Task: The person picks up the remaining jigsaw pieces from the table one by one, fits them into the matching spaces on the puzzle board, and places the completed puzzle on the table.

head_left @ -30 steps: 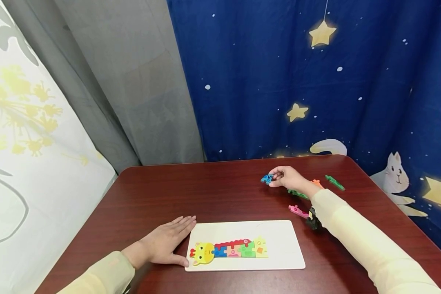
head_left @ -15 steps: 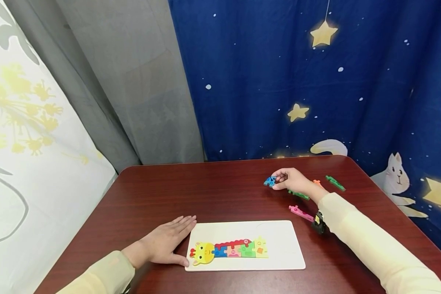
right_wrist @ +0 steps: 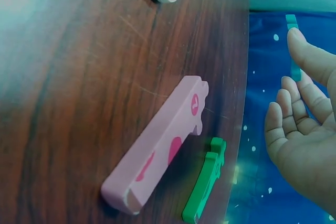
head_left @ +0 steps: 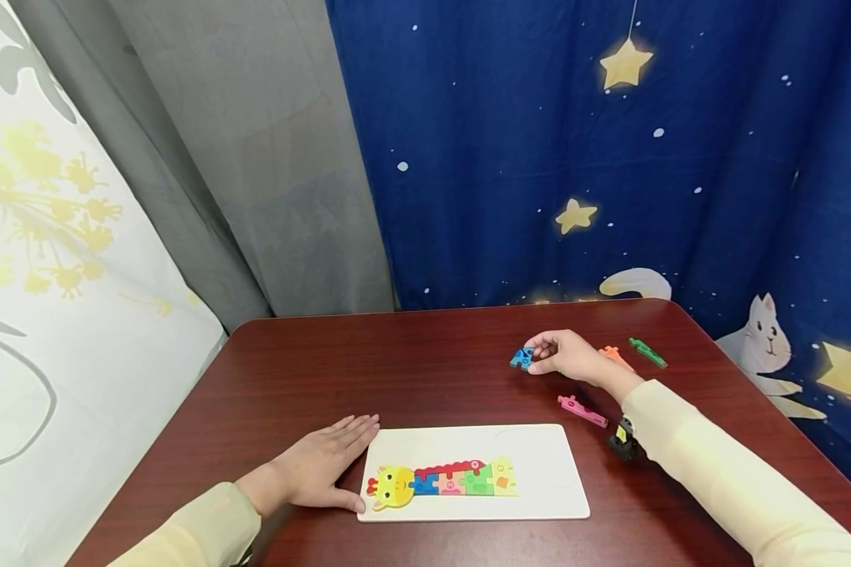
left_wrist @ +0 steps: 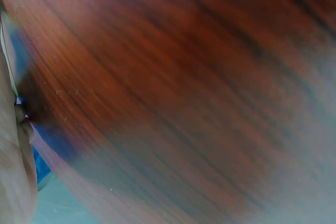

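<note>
In the head view my left hand (head_left: 319, 465) lies flat with straight fingers at the left edge of a white puzzle board (head_left: 553, 480). On the board is a giraffe (head_left: 394, 488), its yellow head joined to a neck of coloured interlocking pieces (head_left: 461, 482). My right hand (head_left: 570, 354) pinches a small blue puzzle piece (head_left: 520, 359) between thumb and fingers above the far right of the table. In the right wrist view, the held piece (right_wrist: 291, 21) shows only as a thin edge by the thumb. A pink leg-like piece (head_left: 583, 411) lies below that hand.
Beyond the right wrist lie an orange piece (head_left: 615, 357) and a green piece (head_left: 648, 352). Another green piece (right_wrist: 205, 182) shows beside the pink one in the right wrist view. The dark red table (head_left: 312, 362) ends before a blue star curtain (head_left: 482, 157).
My right hand has drawn slightly back toward me and to the right, with the blue piece in its pinch. It covers a green piece seen earlier. My left hand stays put.
</note>
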A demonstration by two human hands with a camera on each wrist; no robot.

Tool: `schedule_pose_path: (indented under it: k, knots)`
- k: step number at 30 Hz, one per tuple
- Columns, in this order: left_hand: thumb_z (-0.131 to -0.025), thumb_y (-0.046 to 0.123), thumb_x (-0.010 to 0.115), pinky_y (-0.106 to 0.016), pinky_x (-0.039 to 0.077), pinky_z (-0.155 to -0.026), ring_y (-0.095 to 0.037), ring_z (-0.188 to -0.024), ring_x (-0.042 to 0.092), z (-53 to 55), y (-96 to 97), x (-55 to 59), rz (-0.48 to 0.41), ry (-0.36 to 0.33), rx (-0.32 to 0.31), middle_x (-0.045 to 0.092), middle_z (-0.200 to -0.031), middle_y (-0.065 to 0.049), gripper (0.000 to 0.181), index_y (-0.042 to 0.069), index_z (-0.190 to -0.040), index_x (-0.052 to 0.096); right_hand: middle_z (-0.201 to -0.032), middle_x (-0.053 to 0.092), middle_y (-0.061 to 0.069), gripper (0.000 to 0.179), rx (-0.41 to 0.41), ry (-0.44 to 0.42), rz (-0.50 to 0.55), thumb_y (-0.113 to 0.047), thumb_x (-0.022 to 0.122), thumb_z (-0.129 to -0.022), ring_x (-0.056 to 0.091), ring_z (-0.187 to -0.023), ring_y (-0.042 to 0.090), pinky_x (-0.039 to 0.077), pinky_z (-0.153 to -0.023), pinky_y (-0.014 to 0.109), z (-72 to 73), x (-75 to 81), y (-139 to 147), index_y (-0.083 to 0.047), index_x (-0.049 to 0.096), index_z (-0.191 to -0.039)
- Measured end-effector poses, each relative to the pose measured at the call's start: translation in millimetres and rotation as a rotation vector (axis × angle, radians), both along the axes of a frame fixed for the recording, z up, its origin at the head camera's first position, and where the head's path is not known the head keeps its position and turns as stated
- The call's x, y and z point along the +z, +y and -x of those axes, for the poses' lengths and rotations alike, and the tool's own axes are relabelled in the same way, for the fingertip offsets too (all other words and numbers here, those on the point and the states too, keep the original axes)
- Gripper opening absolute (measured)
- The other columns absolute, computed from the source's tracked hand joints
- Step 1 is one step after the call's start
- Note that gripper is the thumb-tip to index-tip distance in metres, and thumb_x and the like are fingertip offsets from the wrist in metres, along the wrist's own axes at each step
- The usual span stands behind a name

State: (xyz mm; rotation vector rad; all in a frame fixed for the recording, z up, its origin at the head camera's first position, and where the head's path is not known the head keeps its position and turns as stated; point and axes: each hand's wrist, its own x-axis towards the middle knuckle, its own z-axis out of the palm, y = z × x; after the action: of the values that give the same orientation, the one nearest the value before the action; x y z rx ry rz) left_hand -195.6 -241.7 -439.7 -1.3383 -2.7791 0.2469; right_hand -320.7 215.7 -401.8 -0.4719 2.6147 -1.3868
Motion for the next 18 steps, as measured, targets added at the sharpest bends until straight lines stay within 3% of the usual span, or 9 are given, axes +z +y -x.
schedule_pose_path:
  k: [18]
  knots:
    - [-0.082, 0.083, 0.034, -0.039, 0.026, -0.114, -0.025, -0.143, 0.027, -0.2, 0.3, 1.9, 0.007, -0.016, 0.009, 0.026, -0.157, -0.011, 0.108, 0.001, -0.152, 0.028, -0.094, 0.061, 0.01, 0.037, 0.054, -0.008, -0.001, -0.009, 0.081, -0.078, 0.053, -0.089, 0.025, 0.051, -0.073, 0.029, -20.7, 1.1, -3.6, 0.001, 0.067, -0.111]
